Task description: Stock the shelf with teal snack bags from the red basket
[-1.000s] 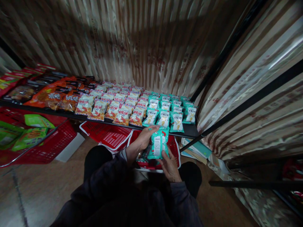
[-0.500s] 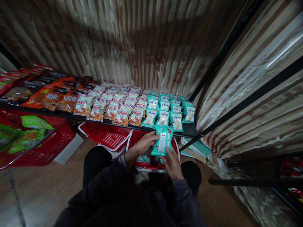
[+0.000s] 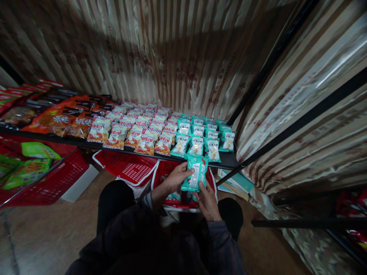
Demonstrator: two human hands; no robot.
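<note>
Betw. both hands (image 3: 193,185), teal pkt's (image 3: 194,173) underside hidden, small print unclear.

You have a striped curtain (image 3: 172,49) before you, a slanting black pole (image 3: 301,122) and some papers (image 3: 239,181) to your right, and, leftward, a white box (image 3: 82,185) beside a red basket (image 3: 67,175) holding green packets (image 3: 28,173).

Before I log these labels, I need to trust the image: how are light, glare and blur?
Head view: dim, with a broad shadow across the striped brown and cream curtain; a pale glare streak at upper right; edges look stretched and soft; fine print on the held teal plastic packet is unreadable.
</note>
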